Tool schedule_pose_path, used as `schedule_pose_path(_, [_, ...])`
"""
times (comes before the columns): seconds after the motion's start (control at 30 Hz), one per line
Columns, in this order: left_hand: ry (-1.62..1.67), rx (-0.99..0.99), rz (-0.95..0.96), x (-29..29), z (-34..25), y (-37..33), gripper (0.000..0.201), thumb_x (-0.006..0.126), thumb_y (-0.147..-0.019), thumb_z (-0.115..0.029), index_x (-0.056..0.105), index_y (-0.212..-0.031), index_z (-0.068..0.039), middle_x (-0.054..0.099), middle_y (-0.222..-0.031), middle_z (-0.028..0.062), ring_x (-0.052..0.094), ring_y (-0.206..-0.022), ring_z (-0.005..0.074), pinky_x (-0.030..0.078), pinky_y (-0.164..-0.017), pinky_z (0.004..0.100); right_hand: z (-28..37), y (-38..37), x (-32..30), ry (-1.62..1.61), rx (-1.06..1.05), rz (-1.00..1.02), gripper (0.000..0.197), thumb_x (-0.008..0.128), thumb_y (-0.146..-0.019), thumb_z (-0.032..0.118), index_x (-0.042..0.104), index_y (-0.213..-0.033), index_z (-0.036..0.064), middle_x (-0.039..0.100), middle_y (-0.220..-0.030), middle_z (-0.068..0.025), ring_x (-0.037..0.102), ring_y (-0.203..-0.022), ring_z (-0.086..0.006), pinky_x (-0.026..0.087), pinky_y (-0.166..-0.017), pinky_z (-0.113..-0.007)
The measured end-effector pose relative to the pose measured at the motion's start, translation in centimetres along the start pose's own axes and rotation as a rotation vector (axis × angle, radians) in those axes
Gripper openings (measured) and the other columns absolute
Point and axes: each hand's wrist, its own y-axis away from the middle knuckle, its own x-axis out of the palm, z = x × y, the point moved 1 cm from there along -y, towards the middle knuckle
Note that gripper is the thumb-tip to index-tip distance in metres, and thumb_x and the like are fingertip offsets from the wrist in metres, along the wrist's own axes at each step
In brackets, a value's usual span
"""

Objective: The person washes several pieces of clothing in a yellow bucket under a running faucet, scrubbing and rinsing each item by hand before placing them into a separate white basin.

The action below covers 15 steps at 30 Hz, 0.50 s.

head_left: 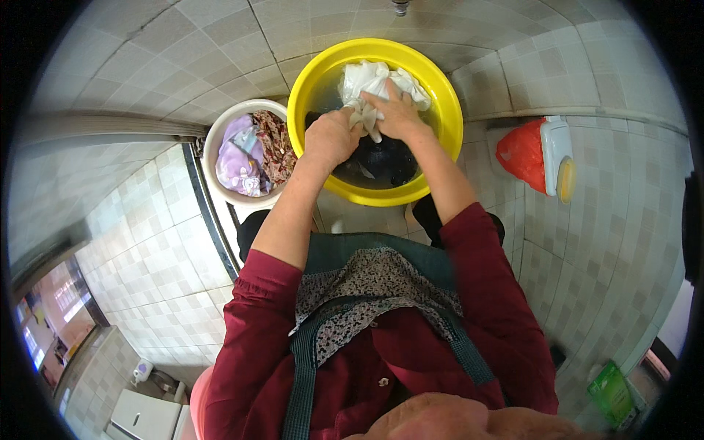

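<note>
A large yellow basin point(301, 158) holds water, a white cloth garment point(364, 76) and dark fabric point(378, 163). My left hand point(334, 136) is closed around a bunched part of the white garment, near the basin's middle. Beside it, my right hand point(398, 114) grips the same garment, with its fingers on the folds. A twisted end of white cloth hangs between the two hands, over the dark fabric. The rest of the garment lies bunched toward the far side of the basin, partly in the water.
Left of the yellow basin stands a pale basin point(210, 159) with lilac clothing point(239, 163) and brown patterned fabric point(274, 144). To the right is a white bin point(547, 158) with a red bag point(523, 155). A tiled wall point(308, 31) rises behind the basins.
</note>
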Motion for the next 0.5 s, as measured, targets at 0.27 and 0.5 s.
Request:
schedule_pose_path(0.27, [-0.093,0.014,0.091,-0.2,-0.3,-0.2,0.039,0.057,-0.088,-0.033,0.061,-0.118,-0.01,0.066,-0.104,0.018,0.063,-0.097,0.0349,0.05,-0.084,0.0437,-1.3,-8.9,8.0,0.006,0.081,0.506,0.049,0.062,-0.083,0.03,0.054,-0.13,0.017,0.048,-0.137,-0.0161,0.046,-0.125,-0.0339,0.041,-0.1,-0.048])
schedule_pose_path(0.5, [-0.144,0.003,0.105,0.5,-0.7,-0.3,0.036,0.057,-0.089,-0.033,0.062,-0.115,-0.01,0.066,-0.099,0.0174,0.063,-0.094,0.0334,0.051,-0.081,0.0443,-2.9,-8.3,7.6,-0.146,0.259,0.452,0.041,0.06,-0.085,0.03,0.062,-0.119,0.0086,0.061,-0.122,-0.017,0.057,-0.113,-0.0338,0.044,-0.096,-0.044])
